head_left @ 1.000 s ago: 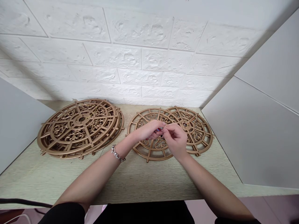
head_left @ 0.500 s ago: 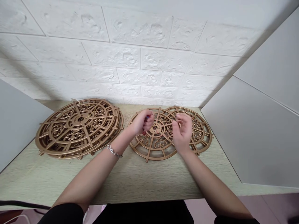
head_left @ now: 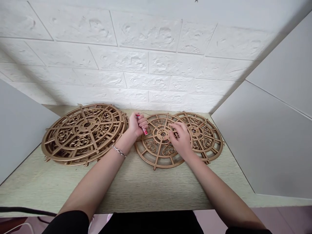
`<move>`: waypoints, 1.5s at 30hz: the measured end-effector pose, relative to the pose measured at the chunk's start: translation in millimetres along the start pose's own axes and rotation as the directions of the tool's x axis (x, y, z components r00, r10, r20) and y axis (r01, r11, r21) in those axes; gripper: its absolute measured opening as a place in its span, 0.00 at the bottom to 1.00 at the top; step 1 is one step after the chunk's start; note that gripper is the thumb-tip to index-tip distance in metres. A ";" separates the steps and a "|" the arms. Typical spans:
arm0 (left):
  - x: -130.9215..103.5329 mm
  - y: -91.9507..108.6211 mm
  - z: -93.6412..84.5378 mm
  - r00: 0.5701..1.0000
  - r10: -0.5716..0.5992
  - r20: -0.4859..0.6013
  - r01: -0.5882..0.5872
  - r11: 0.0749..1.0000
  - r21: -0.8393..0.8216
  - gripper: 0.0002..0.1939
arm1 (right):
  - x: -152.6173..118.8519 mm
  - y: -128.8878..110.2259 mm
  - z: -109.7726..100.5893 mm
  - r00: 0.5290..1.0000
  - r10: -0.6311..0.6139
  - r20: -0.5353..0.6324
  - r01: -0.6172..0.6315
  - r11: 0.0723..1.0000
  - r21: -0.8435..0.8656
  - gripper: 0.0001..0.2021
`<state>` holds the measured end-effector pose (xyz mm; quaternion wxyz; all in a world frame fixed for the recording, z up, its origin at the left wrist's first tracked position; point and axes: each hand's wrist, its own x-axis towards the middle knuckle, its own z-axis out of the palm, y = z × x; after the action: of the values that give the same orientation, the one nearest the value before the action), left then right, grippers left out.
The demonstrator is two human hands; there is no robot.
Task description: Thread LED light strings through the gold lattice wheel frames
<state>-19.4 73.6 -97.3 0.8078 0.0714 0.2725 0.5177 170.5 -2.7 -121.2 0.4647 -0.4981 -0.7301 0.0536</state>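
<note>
My left hand is closed around a small red cylinder with pale printing, its ends showing above and below the fingers. A thin dark wire arcs from near this hand to the middle of an openwork gold-coloured disc. Over that disc's right side hovers my right hand, fingers bent and thumb apart, with nothing visible between them. A second gold disc lies partly under the first, to the right, and a thin yellowish wire loops over it.
On the left, several similar gold discs form a stack on the pale wood-grain table. A white brick-patterned wall stands behind. Grey-white panels close in both sides. A black cable runs along the front left edge.
My left hand has moved left, away from the disc's middle, and the red cylinder shows more. My right hand has shifted left and slightly down towards the disc's middle.
</note>
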 end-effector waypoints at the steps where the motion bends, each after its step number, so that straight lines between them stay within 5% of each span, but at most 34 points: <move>1: 0.8 -1.9 -1.7 1.000 -0.010 0.011 0.010 1.000 -0.003 0.15 | -0.6 -2.2 2.4 0.998 -0.031 0.061 0.035 0.997 -0.074 0.11; 6: 2.8 -8.8 -6.7 0.999 -0.025 0.034 0.025 1.000 0.006 0.16 | -1.3 -8.6 11.5 0.956 -0.003 0.293 0.108 0.932 -0.346 0.05; 11: 2.1 -12.6 -5.4 1.000 0.004 -0.008 -0.004 1.000 0.009 0.16 | -0.7 -8.8 10.8 0.924 -0.058 0.377 0.157 0.959 -0.237 0.06; 15: 1.9 -13.0 -4.2 1.000 0.005 -0.015 -0.005 1.000 0.008 0.17 | 3.5 -11.6 4.5 0.958 -0.085 0.275 0.082 0.996 0.024 0.05; 19: 2.8 -12.7 -4.7 1.000 0.000 -0.015 0.000 1.000 0.009 0.17 | 8.4 -16.1 -4.1 0.986 0.027 0.164 -0.073 0.957 0.282 0.06; 24: 5.5 -12.8 -7.5 1.000 0.003 -0.002 -0.003 0.999 0.040 0.17 | 11.3 -22.5 -17.4 0.958 0.161 0.237 -0.270 0.782 0.561 0.11; 28: 6.4 -13.4 -8.6 1.000 0.008 0.005 -0.008 0.999 0.048 0.16 | 12.6 -27.0 -31.1 0.954 0.206 0.216 -0.298 0.621 0.725 0.12; 33: 5.9 -13.1 -7.3 1.000 0.005 0.001 -0.005 0.998 0.061 0.16 | 9.7 -34.4 -39.4 0.961 0.195 0.195 -0.270 0.521 0.810 0.11; 45: 6.4 -13.9 -8.7 1.000 -0.013 -0.004 0.013 0.999 0.038 0.16 | 1.2 -58.2 -46.8 0.969 0.141 0.204 -0.247 0.501 0.830 0.08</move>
<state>-10.8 71.4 -112.5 0.8092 0.0839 0.2845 0.5071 165.2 -48.8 -62.6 0.5983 -0.2833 -0.5747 0.4812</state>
